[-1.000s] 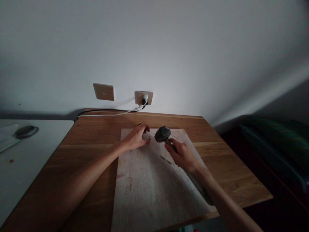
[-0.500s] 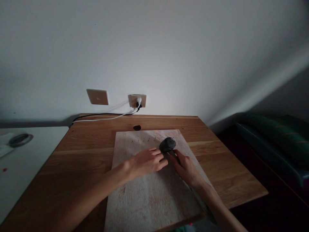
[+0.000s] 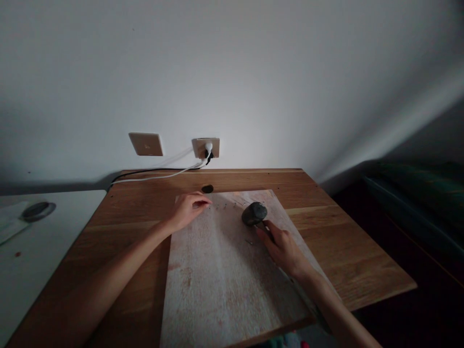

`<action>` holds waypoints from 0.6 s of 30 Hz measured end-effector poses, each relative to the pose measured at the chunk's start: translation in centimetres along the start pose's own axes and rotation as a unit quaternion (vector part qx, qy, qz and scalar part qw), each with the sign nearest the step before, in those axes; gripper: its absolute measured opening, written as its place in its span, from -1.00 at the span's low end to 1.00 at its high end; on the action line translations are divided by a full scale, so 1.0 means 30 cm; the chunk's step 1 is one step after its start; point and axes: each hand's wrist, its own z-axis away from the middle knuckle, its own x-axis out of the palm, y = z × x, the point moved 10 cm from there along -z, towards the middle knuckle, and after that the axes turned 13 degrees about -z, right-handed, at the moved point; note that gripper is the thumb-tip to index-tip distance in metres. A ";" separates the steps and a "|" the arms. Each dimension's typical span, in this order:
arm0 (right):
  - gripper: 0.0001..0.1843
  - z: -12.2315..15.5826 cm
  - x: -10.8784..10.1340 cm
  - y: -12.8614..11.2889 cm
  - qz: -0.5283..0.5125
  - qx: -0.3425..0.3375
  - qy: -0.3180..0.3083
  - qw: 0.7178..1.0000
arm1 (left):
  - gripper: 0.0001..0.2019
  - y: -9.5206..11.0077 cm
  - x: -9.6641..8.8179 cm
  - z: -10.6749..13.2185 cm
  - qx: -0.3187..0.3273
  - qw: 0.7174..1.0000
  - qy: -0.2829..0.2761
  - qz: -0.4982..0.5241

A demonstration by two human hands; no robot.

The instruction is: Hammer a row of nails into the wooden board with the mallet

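Observation:
My right hand (image 3: 284, 246) grips the handle of a black rubber mallet (image 3: 254, 214), its head held over the right part of a whitish wooden board (image 3: 213, 275). Thumb and fingers of my left hand (image 3: 189, 210) are pinched together at the board's far left corner, beside the row of nails; whether a nail sits between the fingertips is too small to tell. Several thin nails (image 3: 225, 206) stand in a line along the far edge, some leaning. A loose nail (image 3: 248, 241) lies on the board below the mallet head.
The board lies on a brown wooden desk (image 3: 348, 241) against a wall. A wall socket (image 3: 206, 148) with plugs and cables is behind it. At left, a white table (image 3: 43, 270) carries a dark roll of tape (image 3: 36, 211). A round cable hole (image 3: 207, 189) is near the desk's back.
My left hand has moved left and away from me, from beside the mallet to the board's far left corner. The loose nail has come into view. My right hand still holds the mallet.

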 end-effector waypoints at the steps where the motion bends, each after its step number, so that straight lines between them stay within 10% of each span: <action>1: -0.61 0.000 0.000 -0.002 0.001 0.002 -0.001 1.000 | -0.85 0.011 0.007 -0.002 0.006 1.000 -0.007 -0.004; 18: -0.62 0.002 -0.008 -0.014 0.003 -0.001 0.008 1.000 | -0.88 0.041 0.043 0.007 0.070 0.990 0.003 -0.121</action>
